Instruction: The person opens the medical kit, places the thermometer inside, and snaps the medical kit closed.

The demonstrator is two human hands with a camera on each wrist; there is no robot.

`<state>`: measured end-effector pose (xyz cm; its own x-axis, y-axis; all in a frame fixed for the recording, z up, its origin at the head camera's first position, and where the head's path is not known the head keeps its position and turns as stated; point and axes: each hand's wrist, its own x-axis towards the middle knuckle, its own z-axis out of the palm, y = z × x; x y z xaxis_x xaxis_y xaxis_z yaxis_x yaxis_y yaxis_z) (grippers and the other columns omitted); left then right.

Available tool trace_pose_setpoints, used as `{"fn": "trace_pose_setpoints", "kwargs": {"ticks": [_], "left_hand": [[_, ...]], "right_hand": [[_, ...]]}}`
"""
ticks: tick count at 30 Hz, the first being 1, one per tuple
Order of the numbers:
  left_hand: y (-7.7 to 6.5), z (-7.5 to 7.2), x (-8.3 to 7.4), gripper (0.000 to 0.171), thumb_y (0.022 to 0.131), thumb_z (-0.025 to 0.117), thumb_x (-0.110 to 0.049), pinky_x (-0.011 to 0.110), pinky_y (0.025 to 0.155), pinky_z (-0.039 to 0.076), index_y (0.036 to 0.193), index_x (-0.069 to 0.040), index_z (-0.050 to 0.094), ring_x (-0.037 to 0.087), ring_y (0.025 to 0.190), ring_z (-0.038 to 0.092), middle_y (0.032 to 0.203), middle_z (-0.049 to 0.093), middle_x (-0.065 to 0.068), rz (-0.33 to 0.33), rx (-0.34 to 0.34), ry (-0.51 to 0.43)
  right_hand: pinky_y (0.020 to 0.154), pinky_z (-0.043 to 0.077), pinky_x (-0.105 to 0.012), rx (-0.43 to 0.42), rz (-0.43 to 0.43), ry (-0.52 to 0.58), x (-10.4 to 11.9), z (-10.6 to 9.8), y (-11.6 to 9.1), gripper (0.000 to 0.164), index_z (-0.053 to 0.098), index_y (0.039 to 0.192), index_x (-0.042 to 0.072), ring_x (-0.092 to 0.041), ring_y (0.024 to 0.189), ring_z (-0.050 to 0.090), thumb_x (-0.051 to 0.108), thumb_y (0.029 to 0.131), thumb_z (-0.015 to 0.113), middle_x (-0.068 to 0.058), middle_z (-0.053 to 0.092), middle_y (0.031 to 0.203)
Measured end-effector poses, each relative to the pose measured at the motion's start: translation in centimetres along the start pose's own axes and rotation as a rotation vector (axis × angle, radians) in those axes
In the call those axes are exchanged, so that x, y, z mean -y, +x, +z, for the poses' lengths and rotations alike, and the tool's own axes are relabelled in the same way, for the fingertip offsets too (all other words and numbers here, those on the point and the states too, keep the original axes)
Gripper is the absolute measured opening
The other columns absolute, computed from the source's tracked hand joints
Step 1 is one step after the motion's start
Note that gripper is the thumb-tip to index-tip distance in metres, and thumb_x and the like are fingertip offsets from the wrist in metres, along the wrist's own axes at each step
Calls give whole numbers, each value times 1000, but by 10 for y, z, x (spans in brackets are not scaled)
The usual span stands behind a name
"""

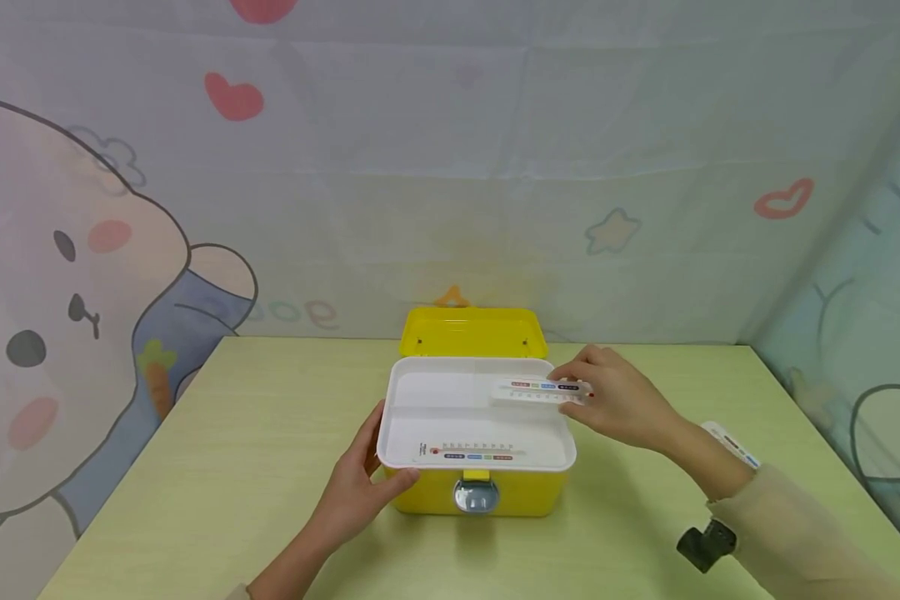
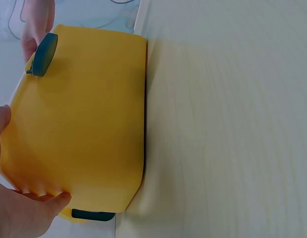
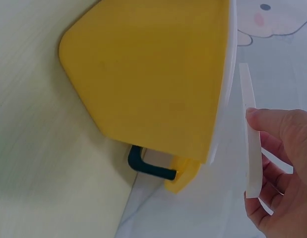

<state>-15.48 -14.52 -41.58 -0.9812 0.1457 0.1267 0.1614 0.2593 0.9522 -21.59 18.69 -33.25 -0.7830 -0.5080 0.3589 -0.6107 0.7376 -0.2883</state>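
Note:
A yellow storage box (image 1: 521, 493) stands on the table, a white tray (image 1: 438, 385) filling its top. My left hand (image 1: 355, 483) grips the box by its left side, thumb at the front corner; the left wrist view shows its fingers (image 2: 31, 208) against the yellow wall. Over the tray's right part, my right hand (image 1: 621, 400) pinches one end of a white strip thermometer (image 1: 528, 392) with a coloured scale. In the right wrist view this thermometer (image 3: 251, 148) appears edge-on, above the rim. A second thermometer (image 1: 476, 451) lies in the tray's front compartment.
Behind the tray, the yellow lid (image 1: 471, 329) stands raised. Another thermometer (image 1: 733, 446) lies on the table (image 1: 285, 392) at the right, partly covered by my right forearm. A clear round latch (image 1: 476, 497) is on the box front. A printed cloth (image 1: 450, 167) hangs behind the table.

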Motion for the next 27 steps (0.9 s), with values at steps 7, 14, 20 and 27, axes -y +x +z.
{"fn": "trace_pose_setpoints", "kwargs": {"ticks": [7,14,20,27], "left_hand": [[0,0,1,91,77,75,-16,42,106,33,147,-26,18,19,129,40,146,34,-1,5,-1,-7],[0,1,1,91,77,75,-17,42,106,33,147,-26,18,19,129,40,146,34,-1,8,-5,-2],[0,1,0,91,77,75,-16,41,106,33,147,-26,17,19,129,40,146,34,-1,4,-7,0],[0,1,-1,91,77,75,-15,41,106,33,147,-26,17,19,129,40,146,34,-1,-2,-6,-7]], "right_hand": [[67,44,-27,34,1,11,12,3,6,28,69,102,14,-15,84,47,18,75,76,0,57,95],[66,45,-25,59,-3,10,22,7,12,28,68,101,17,-15,82,46,20,75,76,1,56,94],[68,46,-25,68,-12,12,30,11,16,28,67,101,17,-14,83,47,21,75,76,0,57,97],[68,44,-25,76,-39,1,42,14,23,27,67,101,18,-13,81,46,23,75,75,2,57,93]]}}
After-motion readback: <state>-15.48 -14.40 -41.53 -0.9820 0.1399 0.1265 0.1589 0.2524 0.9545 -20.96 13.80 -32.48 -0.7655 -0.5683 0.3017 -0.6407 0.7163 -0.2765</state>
